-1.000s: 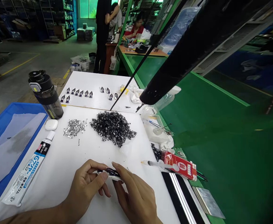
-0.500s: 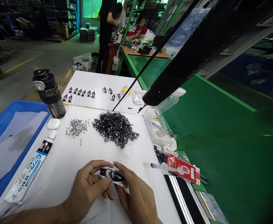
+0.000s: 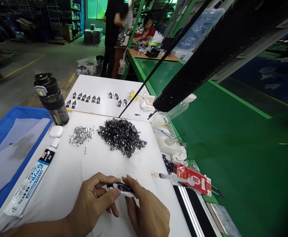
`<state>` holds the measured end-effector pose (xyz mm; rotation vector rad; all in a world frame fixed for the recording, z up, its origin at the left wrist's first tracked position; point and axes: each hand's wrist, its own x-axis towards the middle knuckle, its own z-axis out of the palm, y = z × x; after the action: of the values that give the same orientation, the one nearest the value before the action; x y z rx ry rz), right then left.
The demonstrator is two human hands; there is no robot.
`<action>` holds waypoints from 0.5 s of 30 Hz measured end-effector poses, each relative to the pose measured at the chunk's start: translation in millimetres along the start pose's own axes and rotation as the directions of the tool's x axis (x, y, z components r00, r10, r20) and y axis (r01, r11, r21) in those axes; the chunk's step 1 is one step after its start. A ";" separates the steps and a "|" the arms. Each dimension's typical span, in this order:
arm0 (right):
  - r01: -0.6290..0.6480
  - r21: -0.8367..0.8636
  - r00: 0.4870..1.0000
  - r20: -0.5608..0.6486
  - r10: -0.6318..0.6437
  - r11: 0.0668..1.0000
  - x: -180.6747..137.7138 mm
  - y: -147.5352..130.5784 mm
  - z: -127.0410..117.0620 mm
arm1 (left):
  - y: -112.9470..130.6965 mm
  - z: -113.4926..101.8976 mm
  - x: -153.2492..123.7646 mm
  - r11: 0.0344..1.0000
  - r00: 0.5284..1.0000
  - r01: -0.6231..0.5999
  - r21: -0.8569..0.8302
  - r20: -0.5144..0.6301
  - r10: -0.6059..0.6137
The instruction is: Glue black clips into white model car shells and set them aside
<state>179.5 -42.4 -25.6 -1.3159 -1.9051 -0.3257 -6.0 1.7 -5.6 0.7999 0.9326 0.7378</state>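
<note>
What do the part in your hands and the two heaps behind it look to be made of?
The small part pinched between left hand and right hand looks like glossy black and white plastic, going by its glints. The black heap is shiny dark little frames, metal or plastic, unclear. The silver heap looks like bare bright metal: silvery sparkle.

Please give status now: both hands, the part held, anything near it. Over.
Left hand and right hand both pinch small glossy black-and-white part. Clear plastic syringe lies to the right, apart. Heap of black clips beyond.
</note>
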 end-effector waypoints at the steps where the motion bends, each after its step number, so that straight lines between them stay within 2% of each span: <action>1: 0.003 0.000 1.000 0.001 -0.003 1.000 0.3 -0.2 -0.6 | 0.0 -0.3 -0.2 1.000 1.000 0.005 0.002 0.001 -0.005; 7: 0.003 0.010 0.999 0.033 -0.004 1.000 4.0 2.0 -4.6 | 0.0 -2.1 -3.1 0.999 1.000 -0.011 0.051 0.021 0.010; 11: -0.003 0.038 0.997 0.079 0.000 0.999 8.3 4.9 -3.3 | -1.7 -0.8 -4.9 0.996 0.999 -0.020 0.083 -0.034 0.023; 13: -0.036 0.076 0.992 0.120 0.027 0.996 11.0 4.1 -3.0 | -1.9 0.5 -4.7 0.995 0.998 -0.025 0.094 -0.053 0.030; 15: -0.124 0.151 0.979 0.181 0.096 0.981 14.5 1.6 -4.1 | -1.7 1.6 -4.1 0.996 0.997 -0.036 0.085 -0.068 0.042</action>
<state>180.4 -34.4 -12.8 -1.3704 -1.9462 0.0000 -5.9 -3.0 -4.8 0.8722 1.0183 0.7692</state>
